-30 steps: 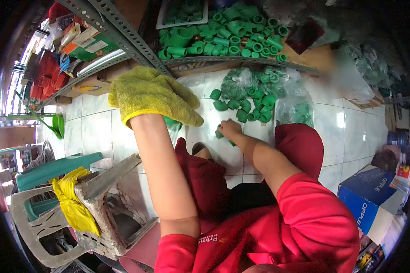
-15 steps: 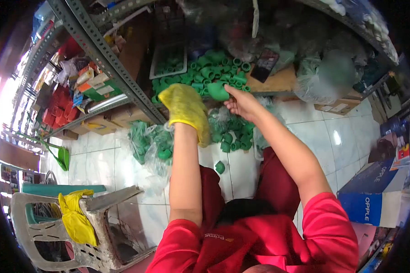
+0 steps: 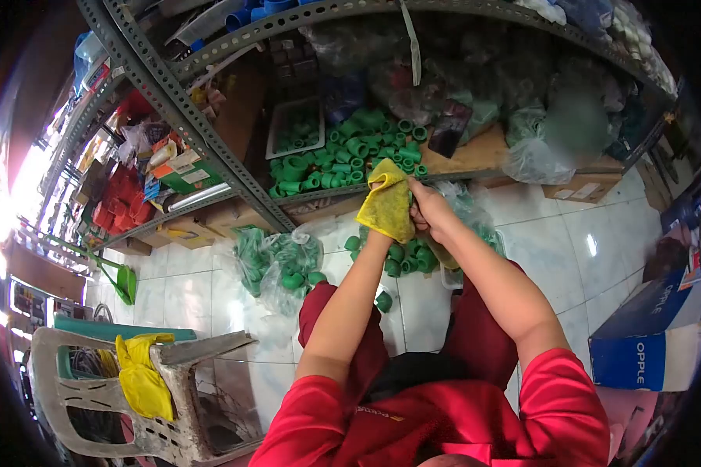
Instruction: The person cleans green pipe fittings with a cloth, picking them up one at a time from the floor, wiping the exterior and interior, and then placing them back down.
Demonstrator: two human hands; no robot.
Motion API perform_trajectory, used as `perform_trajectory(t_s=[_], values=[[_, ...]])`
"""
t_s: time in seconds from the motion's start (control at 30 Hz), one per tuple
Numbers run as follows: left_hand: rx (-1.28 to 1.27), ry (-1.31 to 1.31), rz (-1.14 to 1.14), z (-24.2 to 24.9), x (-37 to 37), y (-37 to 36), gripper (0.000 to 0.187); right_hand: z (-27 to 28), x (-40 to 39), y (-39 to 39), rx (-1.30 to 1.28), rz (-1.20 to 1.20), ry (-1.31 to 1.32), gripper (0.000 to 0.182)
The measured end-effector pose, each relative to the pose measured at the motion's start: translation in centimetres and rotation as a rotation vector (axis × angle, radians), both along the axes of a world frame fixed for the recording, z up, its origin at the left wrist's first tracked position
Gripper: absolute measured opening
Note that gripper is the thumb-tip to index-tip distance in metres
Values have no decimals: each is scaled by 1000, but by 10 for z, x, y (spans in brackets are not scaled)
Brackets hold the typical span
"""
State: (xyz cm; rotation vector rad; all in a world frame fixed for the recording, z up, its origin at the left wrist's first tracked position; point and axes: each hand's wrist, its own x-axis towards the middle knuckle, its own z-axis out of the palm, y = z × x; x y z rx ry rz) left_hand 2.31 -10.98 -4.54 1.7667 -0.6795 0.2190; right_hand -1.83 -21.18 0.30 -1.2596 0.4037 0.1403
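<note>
A yellow cloth is draped over my left hand, which grips it; most of the fingers are hidden beneath. Pressed up against the cloth from the right is my right hand, its fingers curled round a green pipe fitting that is almost wholly covered. Both hands meet in front of the lower shelf. Behind them, a heap of green pipe fittings spreads over that shelf. More loose green fittings lie on the floor below my hands, with a single elbow closer to my knees.
Clear plastic bags of green fittings rest on the tiled floor. A dark phone leans on the shelf near a white tray. To the left, a worn plastic chair carries another yellow cloth. A blue box stands right.
My cloth-covered left hand has moved right and my right hand has drawn nearer with the green fitting, so they now touch. The view has shifted slightly.
</note>
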Motion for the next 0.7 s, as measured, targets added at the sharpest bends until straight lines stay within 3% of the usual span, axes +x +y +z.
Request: perform_trajectory(t_s=[0.03, 0.07, 0.1, 0.17, 0.2, 0.3, 0.33, 0.4, 0.43, 0.47, 0.5, 0.57, 0.67, 0.7], values=[[-176, 333, -123, 6, -4, 2, 23, -1, 1, 1, -43, -11, -1, 38], [20, -164, 111, -9, 13, 0, 29, 3, -1, 2, -168, 4, -34, 36], [22, -161, 114, -14, 17, 2, 29, -2, 1, 5, -167, 8, -31, 36], [246, -276, 292, -1, 16, 9, 34, -11, 6, 12, -689, -143, -460, 33], [474, -196, 393, 4, 13, 13, 38, -15, 7, 12, -685, -138, -457, 33], [382, -250, 363, -6, 33, 31, 32, -3, 7, 11, -859, -63, -560, 32], [-239, 248, 13, 15, 29, 33, 27, 0, 9, 10, -653, -3, -475, 32], [-133, 104, -42, 36, 28, 40, 24, 18, 7, 11, -217, 60, -238, 33], [-27, -44, -99, 46, 26, 44, 21, 21, 7, 9, -215, 64, -236, 33], [-418, 416, -410, 59, 20, 46, 21, 22, 6, 5, 46, 99, -104, 34], [-416, 417, -408, 53, 19, 50, 21, 22, 7, 1, 308, 131, 31, 36], [-743, 836, -518, 32, 18, 57, 23, 20, 9, 0, 337, 134, 40, 39], [-732, 884, -505, 10, 28, 56, 25, 24, 4, 2, 392, 201, 116, 38], [-714, 894, -514, 3, 30, 54, 25, 25, 2, 7, 248, 173, 65, 37]])
